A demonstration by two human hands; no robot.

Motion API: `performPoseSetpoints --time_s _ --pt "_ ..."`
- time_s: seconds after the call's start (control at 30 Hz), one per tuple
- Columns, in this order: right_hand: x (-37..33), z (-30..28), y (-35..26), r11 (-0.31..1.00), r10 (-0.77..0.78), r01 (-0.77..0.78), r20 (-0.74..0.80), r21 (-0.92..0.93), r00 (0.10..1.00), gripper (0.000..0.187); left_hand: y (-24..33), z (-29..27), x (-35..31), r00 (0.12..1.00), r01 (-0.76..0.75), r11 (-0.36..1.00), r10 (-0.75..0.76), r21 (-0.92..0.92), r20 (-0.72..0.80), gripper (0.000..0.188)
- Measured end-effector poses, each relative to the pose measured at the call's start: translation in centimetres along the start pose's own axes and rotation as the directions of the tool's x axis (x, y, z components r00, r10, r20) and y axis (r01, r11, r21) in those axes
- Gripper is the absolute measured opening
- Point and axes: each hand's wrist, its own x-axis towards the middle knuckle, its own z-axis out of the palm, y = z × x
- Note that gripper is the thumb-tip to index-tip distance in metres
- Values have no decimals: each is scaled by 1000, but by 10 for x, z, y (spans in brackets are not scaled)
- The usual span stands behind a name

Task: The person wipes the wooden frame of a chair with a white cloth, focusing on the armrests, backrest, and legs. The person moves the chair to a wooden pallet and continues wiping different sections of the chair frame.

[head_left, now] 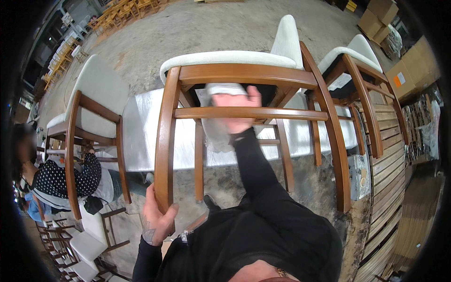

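Note:
A chair point(244, 74) with a brown wooden frame and a pale upholstered seat stands directly before me on a bench covered in shiny film. My left hand point(157, 214) is closed around the lower part of its left near leg point(164, 155). Beneath the seat, my right hand point(235, 110) reaches behind the side rail point(282, 113), its fingers partly blurred. It grips a white cloth point(226, 89), seen close under the dark underside of the seat. More whitish material hangs by the wrist, too smeared to name.
Matching chairs stand left point(94, 108) and right point(359, 70). The film-covered bench point(141, 136) runs across behind the legs. At left, a person in a dotted top point(66, 178) works near the left chair. Cardboard boxes point(416, 70) and wooden slats point(385, 188) line the right side.

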Motion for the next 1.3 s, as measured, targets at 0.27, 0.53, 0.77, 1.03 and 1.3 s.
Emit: performPoseSetpoints --time_s 0.27,0.53,0.77,1.03,1.3 --pt "-1 -8 23 971 -226 210 -148 -118 963 72 -6 -4 -2 1000 1 999 -2 43 18 67" --pt "-5 -16 -42 988 -145 143 -32 -63 989 83 -4 -5 1 998 47 999 -47 -9 45 69" --pt "6 -9 24 962 163 -198 185 188 969 76 -4 -8 3 998 22 999 -24 35 57 69" --pt "11 14 0 916 -261 152 -263 -370 929 38 -5 -8 4 998 15 1000 -16 16 56 70" --pt "33 -47 105 710 -370 99 -250 -697 895 24 -4 -10 6 998 -8 996 2 90 61 70"
